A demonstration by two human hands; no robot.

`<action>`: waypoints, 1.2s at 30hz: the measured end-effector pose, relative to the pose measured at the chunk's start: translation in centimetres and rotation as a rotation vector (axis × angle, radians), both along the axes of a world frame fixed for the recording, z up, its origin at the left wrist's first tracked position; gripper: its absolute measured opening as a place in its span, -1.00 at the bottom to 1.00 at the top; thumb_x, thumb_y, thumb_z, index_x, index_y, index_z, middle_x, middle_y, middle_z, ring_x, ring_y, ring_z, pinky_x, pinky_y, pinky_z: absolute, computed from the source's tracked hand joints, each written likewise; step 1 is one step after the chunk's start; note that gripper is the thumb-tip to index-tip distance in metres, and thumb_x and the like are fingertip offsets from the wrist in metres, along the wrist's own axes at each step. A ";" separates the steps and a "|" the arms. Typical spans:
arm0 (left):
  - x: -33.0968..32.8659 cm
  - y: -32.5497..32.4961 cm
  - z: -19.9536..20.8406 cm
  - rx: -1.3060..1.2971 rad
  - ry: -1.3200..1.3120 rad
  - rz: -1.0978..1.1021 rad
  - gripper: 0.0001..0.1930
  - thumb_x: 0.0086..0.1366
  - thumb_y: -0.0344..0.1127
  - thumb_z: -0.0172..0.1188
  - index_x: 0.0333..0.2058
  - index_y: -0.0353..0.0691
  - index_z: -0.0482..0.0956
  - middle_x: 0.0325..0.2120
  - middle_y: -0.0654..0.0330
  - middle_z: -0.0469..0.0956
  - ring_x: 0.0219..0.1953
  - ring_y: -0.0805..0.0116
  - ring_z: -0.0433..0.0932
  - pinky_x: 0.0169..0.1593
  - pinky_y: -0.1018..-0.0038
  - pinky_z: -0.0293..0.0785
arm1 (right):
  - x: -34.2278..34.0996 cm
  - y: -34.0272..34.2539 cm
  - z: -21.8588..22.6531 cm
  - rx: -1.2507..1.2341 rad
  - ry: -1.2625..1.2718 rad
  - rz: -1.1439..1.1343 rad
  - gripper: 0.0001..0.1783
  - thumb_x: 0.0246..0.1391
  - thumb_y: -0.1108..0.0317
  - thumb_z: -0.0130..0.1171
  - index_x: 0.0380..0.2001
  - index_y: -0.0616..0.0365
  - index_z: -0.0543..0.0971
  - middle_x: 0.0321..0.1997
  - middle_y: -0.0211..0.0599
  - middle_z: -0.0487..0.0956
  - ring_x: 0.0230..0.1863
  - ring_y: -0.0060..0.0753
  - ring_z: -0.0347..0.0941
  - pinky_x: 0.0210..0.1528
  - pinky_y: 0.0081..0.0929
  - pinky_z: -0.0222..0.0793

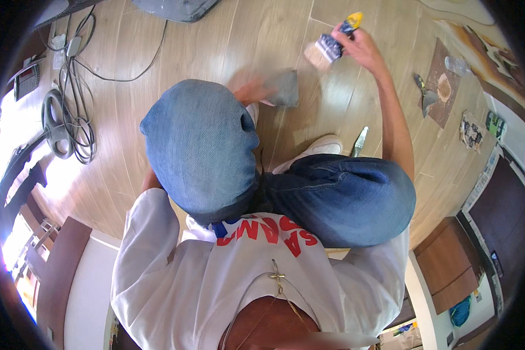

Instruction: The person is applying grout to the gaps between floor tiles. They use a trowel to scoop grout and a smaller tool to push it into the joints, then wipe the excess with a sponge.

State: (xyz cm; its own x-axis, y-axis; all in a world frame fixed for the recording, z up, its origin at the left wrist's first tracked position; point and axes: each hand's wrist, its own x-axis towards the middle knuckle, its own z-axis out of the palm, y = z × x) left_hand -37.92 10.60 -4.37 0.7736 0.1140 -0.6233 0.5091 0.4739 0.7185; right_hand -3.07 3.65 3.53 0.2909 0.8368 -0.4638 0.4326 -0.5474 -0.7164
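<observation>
My right hand is closed around a wide paintbrush with a yellow-tipped, paint-stained handle. Its pale bristles point down and left, just over the wood-look floor, and look slightly blurred. To the left of the brush, a flat grey square sheet is low by the floor beside my raised left knee. My left hand is at the sheet's left edge, smeared by motion, so its grip cannot be made out. By my white shoe lies a narrow putty knife.
Right, a brown board bears pale powder or filler; a scraper and clear cup are on or beside it. A stained cloth-like piece lies nearer. Left are tangled cables and a dark looped object.
</observation>
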 end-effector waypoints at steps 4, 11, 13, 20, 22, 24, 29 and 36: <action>0.5 -0.5 -0.7 -0.033 0.030 0.037 -0.41 0.50 -0.23 0.11 0.42 -0.20 0.20 0.22 0.08 0.41 0.22 0.15 0.46 0.09 0.20 0.69 | -2.5 1.0 4.3 0.278 -0.175 0.121 -0.82 0.34 0.30 0.22 -0.07 0.08 0.63 -0.08 -0.47 0.67 -0.11 -0.53 0.59 0.03 -0.52 0.51; 0.0 -0.3 -3.3 -0.018 -0.084 0.064 -0.41 0.49 -0.23 0.11 0.41 -0.23 0.19 0.19 0.04 0.44 0.18 0.18 0.49 0.10 0.18 0.68 | -4.4 -7.9 1.9 0.444 -0.403 0.667 -0.60 0.05 0.49 0.31 -0.01 -0.07 0.61 0.28 -0.36 0.56 0.26 -0.10 0.47 0.25 -0.23 0.45; 1.0 -0.2 -3.6 0.036 -0.062 0.028 -0.40 0.49 -0.22 0.12 0.40 -0.26 0.19 0.16 0.03 0.46 0.15 0.19 0.52 0.08 0.19 0.68 | -4.9 -10.6 3.5 0.362 -0.394 0.618 -0.60 0.03 0.52 0.32 -0.03 -0.05 0.61 0.25 -0.33 0.58 0.24 -0.07 0.48 0.23 -0.24 0.46; 3.2 -1.0 -4.0 0.136 -0.123 0.113 -0.40 0.45 -0.26 0.17 0.35 -0.39 0.24 0.00 0.01 0.58 -0.06 0.21 0.63 0.02 0.21 0.70 | -6.5 -12.5 4.1 0.416 -0.564 -0.155 -0.66 0.04 0.47 0.35 -0.09 -0.03 0.59 0.06 -0.30 0.63 0.11 -0.09 0.55 0.06 -0.21 0.54; 4.9 -1.2 -1.7 0.214 -0.006 0.106 -0.42 0.44 -0.26 0.17 0.32 -0.39 0.28 -0.02 0.01 0.60 -0.09 0.21 0.65 0.00 0.23 0.70 | -8.1 -13.4 2.2 0.297 -0.651 -0.213 -0.64 0.02 0.46 0.37 -0.08 -0.05 0.59 0.02 -0.29 0.62 0.06 -0.10 0.56 -0.01 -0.20 0.55; 4.5 -0.7 -4.7 0.389 -0.049 0.024 -0.46 0.42 -0.26 0.18 0.28 -0.38 0.35 -0.05 0.01 0.63 -0.09 0.22 0.65 -0.04 0.25 0.68 | -10.3 -12.5 0.6 0.251 -0.711 -0.138 -0.59 -0.04 0.46 0.40 -0.08 -0.09 0.58 0.00 -0.30 0.59 0.00 -0.09 0.57 -0.11 -0.21 0.57; 6.1 -1.0 -0.6 0.572 -0.049 -0.090 -0.54 0.40 -0.26 0.19 0.20 -0.33 0.48 -0.16 0.08 0.68 -0.11 0.29 0.67 -0.11 0.26 0.63 | -15.5 -11.0 1.8 0.403 -0.585 -0.066 -0.78 0.16 0.40 0.36 -0.13 0.03 0.59 -0.11 -0.21 0.64 -0.12 -0.03 0.62 -0.11 -0.27 0.55; 4.9 -1.2 -3.7 0.534 0.016 -0.008 -0.52 0.39 -0.29 0.20 0.21 -0.40 0.44 -0.11 -0.01 0.64 -0.11 0.22 0.67 -0.16 0.26 0.72 | -12.9 -12.6 3.7 0.340 -0.632 -0.243 -0.80 0.17 0.40 0.34 -0.14 0.01 0.59 -0.09 -0.19 0.60 -0.12 -0.03 0.61 -0.13 -0.22 0.55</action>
State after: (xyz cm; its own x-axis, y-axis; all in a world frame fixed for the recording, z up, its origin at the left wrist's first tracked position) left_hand -32.99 9.42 -8.06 0.7667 0.4125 -0.4920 0.5241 0.0404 0.8507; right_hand -16.00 -8.92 7.19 0.6106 0.7821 0.1244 0.7119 -0.4732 -0.5188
